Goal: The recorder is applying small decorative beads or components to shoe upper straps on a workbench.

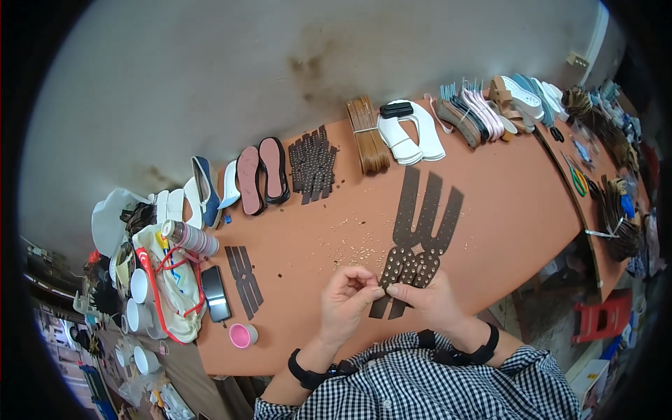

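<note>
A dark brown strap piece, cut into several strips and dotted with small holes, lies slanted before me. Shiny studs cover its middle, around a small diamond-shaped gap. My right hand grips its near part, the thumb on top and the other fingers out of sight beneath. At the left edge of the strap piece, my left hand is closed in a pinch, thumb and forefinger together. Whatever lies between those fingertips is too small to tell. Small gold studs are scattered on the table beyond my left hand.
On the brown table a similar plain piece, a phone and a pink cup lie left. Studded strips, pink-lined soles, a strap bundle and white parts line the wall. Scissors lie right.
</note>
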### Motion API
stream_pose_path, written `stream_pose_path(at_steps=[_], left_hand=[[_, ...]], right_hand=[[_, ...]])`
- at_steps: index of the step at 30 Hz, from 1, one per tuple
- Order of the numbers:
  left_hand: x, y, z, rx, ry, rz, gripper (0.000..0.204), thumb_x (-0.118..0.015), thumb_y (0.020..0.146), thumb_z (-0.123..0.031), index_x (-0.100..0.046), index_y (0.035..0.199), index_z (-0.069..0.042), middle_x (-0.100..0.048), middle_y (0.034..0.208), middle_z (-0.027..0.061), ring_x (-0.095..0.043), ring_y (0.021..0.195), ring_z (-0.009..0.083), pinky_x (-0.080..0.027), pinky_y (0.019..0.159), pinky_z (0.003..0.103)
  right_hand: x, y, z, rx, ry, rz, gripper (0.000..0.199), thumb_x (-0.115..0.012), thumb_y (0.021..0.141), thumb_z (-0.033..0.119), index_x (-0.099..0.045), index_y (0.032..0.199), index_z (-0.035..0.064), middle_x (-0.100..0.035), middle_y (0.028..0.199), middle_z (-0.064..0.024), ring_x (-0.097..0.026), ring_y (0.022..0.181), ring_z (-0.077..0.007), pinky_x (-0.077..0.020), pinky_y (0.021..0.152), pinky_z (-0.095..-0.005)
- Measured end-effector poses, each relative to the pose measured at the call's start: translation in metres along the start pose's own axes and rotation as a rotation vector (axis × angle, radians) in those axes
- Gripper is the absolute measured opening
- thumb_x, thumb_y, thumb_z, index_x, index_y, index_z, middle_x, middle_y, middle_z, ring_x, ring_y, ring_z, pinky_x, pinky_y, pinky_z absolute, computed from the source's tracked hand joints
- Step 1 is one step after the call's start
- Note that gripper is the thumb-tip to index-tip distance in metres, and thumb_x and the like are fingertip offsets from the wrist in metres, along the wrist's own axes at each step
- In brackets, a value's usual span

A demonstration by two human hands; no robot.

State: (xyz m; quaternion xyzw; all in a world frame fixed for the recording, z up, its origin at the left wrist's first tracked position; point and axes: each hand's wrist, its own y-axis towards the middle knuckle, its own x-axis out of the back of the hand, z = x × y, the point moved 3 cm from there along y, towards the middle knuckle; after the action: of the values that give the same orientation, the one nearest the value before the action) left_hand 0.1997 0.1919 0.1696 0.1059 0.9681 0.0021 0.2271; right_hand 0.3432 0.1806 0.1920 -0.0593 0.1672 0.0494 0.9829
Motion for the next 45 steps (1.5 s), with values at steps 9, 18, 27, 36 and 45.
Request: stream_pose_path(at_steps=[9, 18, 27, 36, 45], left_hand=[[0.005, -0.009, -0.002, -0.271, 0.109, -0.034, 0.031, -0.066, 0.072, 0.005, -0.042, 0.089, -0.005, -0.054, 0.085, 0.0090, -0.052, 0.073, 0.0119, -0.047, 0.063, 0.023], [0.002, -0.015, -0.030, -0.837, 0.883, -0.070, 0.026, -0.074, 0.065, -0.007, -0.055, 0.081, -0.005, -0.051, 0.080, 0.0064, -0.048, 0.063, 0.0156, -0.036, 0.048, 0.025], [0.005, -0.012, -0.016, -0.529, 0.825, -0.082, 0.009, -0.060, 0.081, -0.009, -0.053, 0.079, -0.003, -0.048, 0.081, 0.0056, -0.045, 0.066, 0.0142, -0.039, 0.059, 0.024], [0.013, -0.006, 0.011, -0.014, -0.037, -0.023, 0.014, -0.051, 0.088, -0.016, -0.047, 0.083, -0.004, -0.046, 0.087, 0.0022, -0.043, 0.075, 0.0093, -0.038, 0.070, 0.021], [0.012, -0.010, 0.003, 0.117, 0.180, -0.004, 0.011, -0.049, 0.089, -0.014, -0.047, 0.083, -0.004, -0.047, 0.085, 0.0011, -0.044, 0.076, 0.0062, -0.039, 0.070, 0.020]], right_hand=[[-0.010, 0.003, -0.002, -0.116, 0.257, 0.068, 0.015, -0.058, 0.079, -0.002, -0.056, 0.094, -0.0006, -0.060, 0.087, -0.0035, -0.058, 0.078, -0.0092, -0.0491, 0.067, -0.0220], [-0.017, 0.004, 0.001, -0.127, 0.256, 0.105, 0.015, -0.058, 0.079, -0.004, -0.056, 0.094, 0.0005, -0.059, 0.086, -0.0023, -0.057, 0.077, -0.0094, -0.0486, 0.068, -0.0221], [-0.015, 0.008, -0.007, -0.154, 0.266, 0.083, 0.015, -0.058, 0.079, -0.004, -0.056, 0.093, 0.0000, -0.058, 0.085, -0.0025, -0.056, 0.076, -0.0092, -0.0483, 0.067, -0.0223], [-0.014, 0.011, -0.013, -0.269, 0.333, 0.022, 0.019, -0.060, 0.077, -0.004, -0.057, 0.095, -0.0010, -0.060, 0.089, -0.0042, -0.058, 0.079, -0.0115, -0.0496, 0.071, -0.0248], [-0.011, 0.010, -0.012, -0.319, 0.262, -0.007, 0.017, -0.057, 0.077, -0.005, -0.058, 0.094, -0.0014, -0.060, 0.086, -0.0048, -0.059, 0.076, -0.0116, -0.0501, 0.066, -0.0244]])
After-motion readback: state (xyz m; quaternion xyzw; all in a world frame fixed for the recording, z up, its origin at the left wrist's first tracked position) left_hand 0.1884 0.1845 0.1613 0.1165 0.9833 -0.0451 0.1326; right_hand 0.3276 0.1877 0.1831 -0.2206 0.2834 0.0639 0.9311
